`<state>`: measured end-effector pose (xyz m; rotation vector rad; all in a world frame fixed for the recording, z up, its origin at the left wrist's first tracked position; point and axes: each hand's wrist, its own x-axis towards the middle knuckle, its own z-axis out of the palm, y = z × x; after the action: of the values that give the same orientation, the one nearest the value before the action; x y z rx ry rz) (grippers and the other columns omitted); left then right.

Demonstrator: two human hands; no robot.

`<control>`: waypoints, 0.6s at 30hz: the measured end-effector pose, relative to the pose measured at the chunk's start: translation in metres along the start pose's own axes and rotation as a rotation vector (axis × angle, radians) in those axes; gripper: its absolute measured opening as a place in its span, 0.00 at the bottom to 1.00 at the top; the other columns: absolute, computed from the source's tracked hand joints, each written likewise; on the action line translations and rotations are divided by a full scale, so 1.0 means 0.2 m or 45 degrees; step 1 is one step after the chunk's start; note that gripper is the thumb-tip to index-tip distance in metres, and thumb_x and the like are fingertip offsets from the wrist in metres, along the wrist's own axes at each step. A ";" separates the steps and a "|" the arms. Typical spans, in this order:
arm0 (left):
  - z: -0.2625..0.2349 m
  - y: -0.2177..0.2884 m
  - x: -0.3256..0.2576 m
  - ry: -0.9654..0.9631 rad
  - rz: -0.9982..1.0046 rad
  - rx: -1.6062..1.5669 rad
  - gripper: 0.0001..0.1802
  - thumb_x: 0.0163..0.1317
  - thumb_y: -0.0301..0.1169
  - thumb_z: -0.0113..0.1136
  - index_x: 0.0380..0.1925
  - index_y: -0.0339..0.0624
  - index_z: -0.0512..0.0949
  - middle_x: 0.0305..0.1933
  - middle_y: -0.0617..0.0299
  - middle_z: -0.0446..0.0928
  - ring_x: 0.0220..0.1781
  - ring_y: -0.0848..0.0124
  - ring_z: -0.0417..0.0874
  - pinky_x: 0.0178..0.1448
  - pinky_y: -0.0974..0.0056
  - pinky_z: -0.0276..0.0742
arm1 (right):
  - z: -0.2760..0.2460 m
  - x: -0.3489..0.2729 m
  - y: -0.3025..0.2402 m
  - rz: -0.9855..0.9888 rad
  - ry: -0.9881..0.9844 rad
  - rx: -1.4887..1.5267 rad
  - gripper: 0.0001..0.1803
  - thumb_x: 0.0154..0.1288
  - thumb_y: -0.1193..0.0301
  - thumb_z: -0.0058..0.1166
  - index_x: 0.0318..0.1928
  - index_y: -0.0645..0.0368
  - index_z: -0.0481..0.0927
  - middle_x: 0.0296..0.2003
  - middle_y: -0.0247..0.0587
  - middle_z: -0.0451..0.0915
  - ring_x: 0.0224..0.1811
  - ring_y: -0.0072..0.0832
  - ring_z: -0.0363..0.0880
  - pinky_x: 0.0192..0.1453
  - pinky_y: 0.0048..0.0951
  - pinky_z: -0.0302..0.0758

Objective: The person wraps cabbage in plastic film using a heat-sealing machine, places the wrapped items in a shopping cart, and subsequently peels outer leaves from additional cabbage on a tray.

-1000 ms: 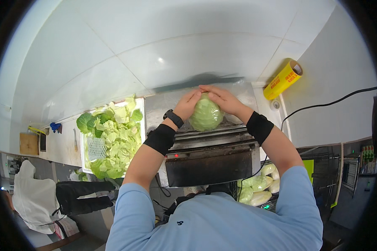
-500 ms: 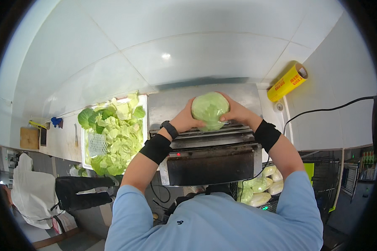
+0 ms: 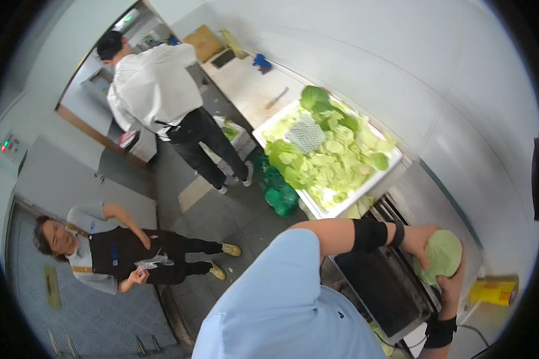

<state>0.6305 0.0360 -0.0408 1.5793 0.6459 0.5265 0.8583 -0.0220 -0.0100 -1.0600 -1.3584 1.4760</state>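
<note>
- Well, it's busy in here: a co-worker in white stands back turned near the long pale surface, and a co-worker in a dark apron holds something clear and crinkled.
- Near the dark-fronted machine, a white tray heaped with loose leaves takes up much room; a green plastic bag sits on the floor below.
- A yellow roll lies just past the hands, and the left forearm hides a bit of the machine.
- The cabbage sits between the left hand and the right hand, on the machine's wall side.
- Both sets of fingers curve round it, holding it from opposite sides.
- It's round, pale green and smooth; the leaves are crumpled, with a lattice-like foam net over them.
</note>
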 end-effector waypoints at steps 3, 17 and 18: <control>0.02 -0.11 -0.01 0.020 0.311 -0.191 0.58 0.30 0.31 0.85 0.61 0.34 0.58 0.63 0.52 0.69 0.65 0.63 0.70 0.70 0.55 0.68 | -0.02 0.04 0.01 -0.015 -0.117 -0.076 0.72 0.28 0.55 0.82 0.74 0.61 0.51 0.67 0.48 0.65 0.68 0.38 0.66 0.71 0.40 0.64; 0.06 -0.01 -0.10 0.141 0.082 -0.225 0.65 0.33 0.37 0.84 0.70 0.39 0.51 0.66 0.54 0.63 0.69 0.63 0.64 0.72 0.58 0.61 | -0.13 0.04 0.13 0.550 -0.147 0.588 0.43 0.72 0.39 0.34 0.73 0.59 0.54 0.71 0.49 0.59 0.72 0.36 0.60 0.72 0.38 0.61; 0.06 0.01 -0.10 0.145 0.086 -0.263 0.65 0.33 0.37 0.84 0.70 0.40 0.51 0.66 0.54 0.63 0.69 0.62 0.64 0.72 0.58 0.61 | -0.14 0.07 0.13 0.601 -0.173 0.556 0.41 0.74 0.40 0.30 0.72 0.60 0.57 0.71 0.50 0.58 0.72 0.39 0.60 0.71 0.39 0.63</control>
<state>0.6237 0.0138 -0.0389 1.3876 0.6045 0.7149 0.8809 -0.0026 -0.0377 -1.0432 -0.8344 2.1059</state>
